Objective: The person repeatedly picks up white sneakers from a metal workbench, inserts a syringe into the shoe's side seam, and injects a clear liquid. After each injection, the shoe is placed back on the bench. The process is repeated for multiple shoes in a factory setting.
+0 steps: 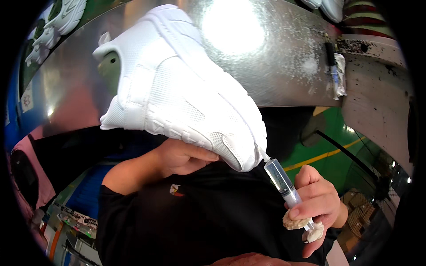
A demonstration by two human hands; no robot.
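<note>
A white sneaker [182,88] lies tilted over the table's near edge, its toe toward me and to the right. Under its near side is my left hand [184,156], fingers curled against the upper, with some of them hidden by the shoe. My right hand [317,199] grips a clear plastic syringe [280,179]. The syringe's narrow tip meets the seam between sole and upper at the toe. Whitish lumpy wrapping covers the plunger end and the finger flange, close to my thumb.
The shiny metal table [284,84] carries white specks and a dark pen-like tool [330,55] beside a crumpled tube [340,75]. More white sneakers [62,20] stand at the far left. A black-stained light panel [377,93] edges the right side. A fan [357,215] stands at lower right.
</note>
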